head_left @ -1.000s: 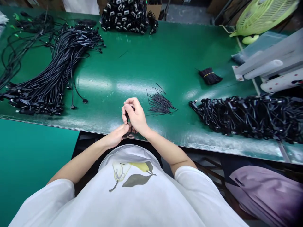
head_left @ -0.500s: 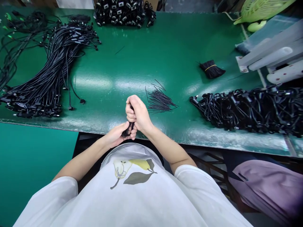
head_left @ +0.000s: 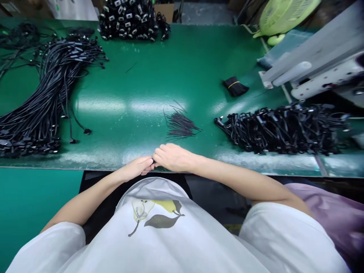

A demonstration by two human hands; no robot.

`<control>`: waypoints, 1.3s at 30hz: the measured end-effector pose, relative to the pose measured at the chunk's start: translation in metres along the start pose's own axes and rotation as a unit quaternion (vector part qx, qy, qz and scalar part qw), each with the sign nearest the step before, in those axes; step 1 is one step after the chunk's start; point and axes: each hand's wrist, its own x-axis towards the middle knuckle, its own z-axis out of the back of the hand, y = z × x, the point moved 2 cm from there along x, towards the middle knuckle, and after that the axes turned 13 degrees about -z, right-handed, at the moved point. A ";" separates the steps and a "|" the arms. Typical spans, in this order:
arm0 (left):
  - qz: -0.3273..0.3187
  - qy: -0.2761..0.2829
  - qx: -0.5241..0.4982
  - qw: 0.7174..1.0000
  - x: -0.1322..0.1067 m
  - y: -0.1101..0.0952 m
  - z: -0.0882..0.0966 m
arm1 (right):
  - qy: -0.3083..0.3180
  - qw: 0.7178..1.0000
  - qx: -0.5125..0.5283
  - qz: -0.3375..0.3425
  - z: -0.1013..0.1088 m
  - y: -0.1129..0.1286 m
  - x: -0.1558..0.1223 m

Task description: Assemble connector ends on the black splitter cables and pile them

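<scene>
My left hand (head_left: 138, 167) and my right hand (head_left: 172, 157) meet at the table's front edge, close to my body. Both are closed around a bundled black cable (head_left: 154, 162); only a small dark bit of it shows between the fingers. The right hand lies over the bundle with its back up, hiding most of it. Just beyond the hands, a loose pile of thin black ties (head_left: 182, 125) lies on the green table (head_left: 159, 68).
Long black cables (head_left: 54, 87) lie in a heap at left. Coiled cables are piled at right (head_left: 273, 129) and at the back (head_left: 129, 19). A yellow-banded bundle of ties (head_left: 235, 86), a white machine arm (head_left: 315, 45) and a green fan (head_left: 287, 17) stand right.
My right hand has come down and turned from upright to lying over the bundle, its elbow swung outward. The cable is now mostly covered. The whole view has shifted slightly.
</scene>
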 end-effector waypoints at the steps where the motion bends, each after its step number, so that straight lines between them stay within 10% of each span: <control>1: -0.002 0.022 0.039 0.999 0.000 0.000 -0.002 | 0.011 1.000 -0.006 -0.005 -0.003 0.002 -0.003; 7: -0.044 0.059 0.390 0.918 0.005 -0.005 -0.007 | 0.031 0.999 -0.024 -0.027 -0.019 0.010 -0.017; 19: 0.011 0.150 0.296 0.943 -0.002 0.019 -0.017 | 0.100 0.988 0.102 -0.059 -0.032 0.024 -0.035; 23: 0.008 0.032 0.189 0.981 0.000 0.021 -0.015 | 0.034 0.953 0.279 -0.117 -0.011 -0.028 -0.040; 26: -0.040 -0.104 0.041 0.993 0.008 0.009 -0.006 | -0.077 0.899 0.230 -0.366 -0.006 -0.111 -0.030; 30: -0.084 -0.173 -0.049 0.980 0.019 -0.006 -0.002 | -0.027 0.806 0.096 -0.583 -0.029 -0.197 -0.003; 34: -0.100 -0.208 -0.082 0.970 0.023 -0.010 0.001 | 0.001 0.807 0.090 -0.583 -0.047 -0.218 0.012; 39: -0.108 -0.203 -0.113 0.967 0.029 -0.012 0.002 | -0.053 0.814 0.123 -0.565 -0.032 -0.188 -0.003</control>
